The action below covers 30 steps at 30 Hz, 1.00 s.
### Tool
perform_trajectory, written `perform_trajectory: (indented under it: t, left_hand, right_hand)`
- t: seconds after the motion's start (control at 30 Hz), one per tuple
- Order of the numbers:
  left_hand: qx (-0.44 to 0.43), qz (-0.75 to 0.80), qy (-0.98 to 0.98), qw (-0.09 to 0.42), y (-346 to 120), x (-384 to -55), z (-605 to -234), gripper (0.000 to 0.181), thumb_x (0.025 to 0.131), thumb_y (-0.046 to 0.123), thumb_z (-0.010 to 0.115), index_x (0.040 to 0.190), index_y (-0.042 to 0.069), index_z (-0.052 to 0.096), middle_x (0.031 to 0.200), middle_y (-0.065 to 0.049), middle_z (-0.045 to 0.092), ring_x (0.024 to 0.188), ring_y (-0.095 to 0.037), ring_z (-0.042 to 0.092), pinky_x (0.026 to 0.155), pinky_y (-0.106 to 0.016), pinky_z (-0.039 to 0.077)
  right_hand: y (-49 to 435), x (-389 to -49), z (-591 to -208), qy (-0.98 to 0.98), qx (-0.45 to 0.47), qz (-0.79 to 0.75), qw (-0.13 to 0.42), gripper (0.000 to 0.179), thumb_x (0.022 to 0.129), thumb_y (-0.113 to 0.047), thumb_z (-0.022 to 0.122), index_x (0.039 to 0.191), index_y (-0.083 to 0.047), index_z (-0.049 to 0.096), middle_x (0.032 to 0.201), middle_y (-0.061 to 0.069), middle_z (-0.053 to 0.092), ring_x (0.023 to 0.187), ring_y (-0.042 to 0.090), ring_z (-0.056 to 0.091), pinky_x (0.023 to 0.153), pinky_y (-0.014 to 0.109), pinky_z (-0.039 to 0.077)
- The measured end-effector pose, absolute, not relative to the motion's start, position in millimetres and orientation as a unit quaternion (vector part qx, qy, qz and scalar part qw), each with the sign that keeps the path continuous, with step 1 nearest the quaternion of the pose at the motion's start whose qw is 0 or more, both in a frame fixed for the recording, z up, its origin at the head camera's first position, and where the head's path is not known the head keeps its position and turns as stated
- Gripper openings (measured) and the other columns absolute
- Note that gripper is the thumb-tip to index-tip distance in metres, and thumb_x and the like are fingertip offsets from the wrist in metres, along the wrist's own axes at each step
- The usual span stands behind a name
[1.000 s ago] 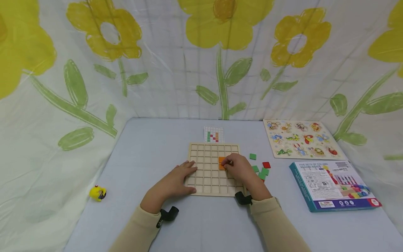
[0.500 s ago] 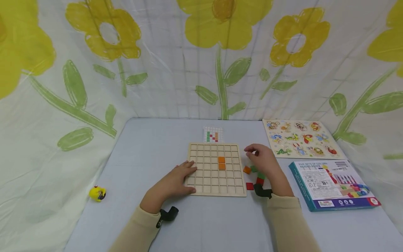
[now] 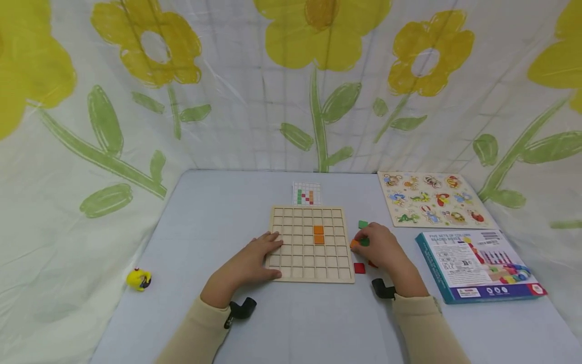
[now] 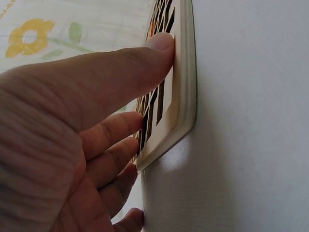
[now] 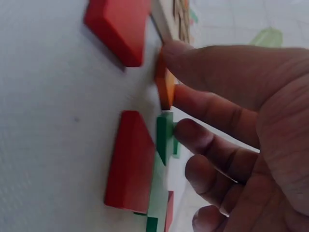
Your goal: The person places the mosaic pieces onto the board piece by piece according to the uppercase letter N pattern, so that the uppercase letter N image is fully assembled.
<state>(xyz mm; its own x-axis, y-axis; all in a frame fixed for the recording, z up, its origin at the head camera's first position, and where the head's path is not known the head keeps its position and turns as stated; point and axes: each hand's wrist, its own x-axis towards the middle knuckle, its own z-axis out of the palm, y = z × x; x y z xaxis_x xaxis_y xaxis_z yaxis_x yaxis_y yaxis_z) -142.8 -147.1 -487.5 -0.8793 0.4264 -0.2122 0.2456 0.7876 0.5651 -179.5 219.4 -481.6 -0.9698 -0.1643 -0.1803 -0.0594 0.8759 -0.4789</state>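
Box (image 3: 482, 267), right of the fingers (image 3: 365, 233) of the right hand (image 3: 386, 249): reads "FIVE SETS OF" along the top, then blurs.
Small print (image 3: 456, 269) below: too small to read.
Blue strip (image 3: 516, 292), bottom edge: bears small round signs.

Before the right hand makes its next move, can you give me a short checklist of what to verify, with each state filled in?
1. Left hand resting on the left edge of the grid board: ok.
2. Right hand on the loose orange tile, thumb and index finger at it: ok.
3. That tile lifted off the table: cannot tell.
4. Pattern card in plain sight beyond the board: ok.
5. The card's green and red squares laid out on the board: not ok; only two orange tiles show there.
6. Count of loose green tiles: cannot tell; the right hand hides some.
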Motion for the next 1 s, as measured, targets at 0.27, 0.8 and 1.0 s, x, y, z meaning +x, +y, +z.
perform_trajectory:
  t: [0.27, 0.8, 1.0]
  left_hand:
    - [0.182, 0.276, 0.929, 0.165, -147.3, -141.8, -486.7, 0.080, 0.091, 0.029, 0.090, 0.161, 0.010, 0.054, 0.179, -0.008, 0.035, 0.169, -0.033, 0.025, 0.138, -0.056, 0.023]
    - [0.175, 0.284, 0.928, 0.166, -147.2, -142.6, -489.8, 0.080, 0.091, 0.029, 0.089, 0.161, 0.010, 0.054, 0.179, -0.007, 0.034, 0.169, -0.031, 0.025, 0.139, -0.055, 0.021]
    - [0.171, 0.281, 0.930, 0.167, -146.7, -142.6, -489.9, 0.080, 0.091, 0.029, 0.090, 0.161, 0.011, 0.055, 0.179, -0.006, 0.033, 0.169, -0.030, 0.024, 0.139, -0.055, 0.021]
  right_hand:
    - [216.5, -180.1, -486.2, 0.962, -0.050, -0.250, 0.101, 0.026, 0.097, -0.028, 0.084, 0.113, -0.008, 0.080, 0.118, 0.012, 0.066, 0.103, 0.029, 0.059, 0.086, 0.044, 0.057]
    - [203.6, -174.6, -477.6, 0.923, -0.028, -0.376, 0.075, 0.009, 0.103, -0.013, 0.076, 0.110, -0.012, 0.070, 0.100, 0.006, 0.072, 0.085, 0.022, 0.063, 0.070, 0.034, 0.056]
    - [168.0, -173.1, -476.8, 0.910, -0.075, -0.400, 0.081, 0.008, 0.104, -0.011, 0.075, 0.111, -0.013, 0.074, 0.104, 0.001, 0.075, 0.094, 0.019, 0.065, 0.085, 0.034, 0.059]
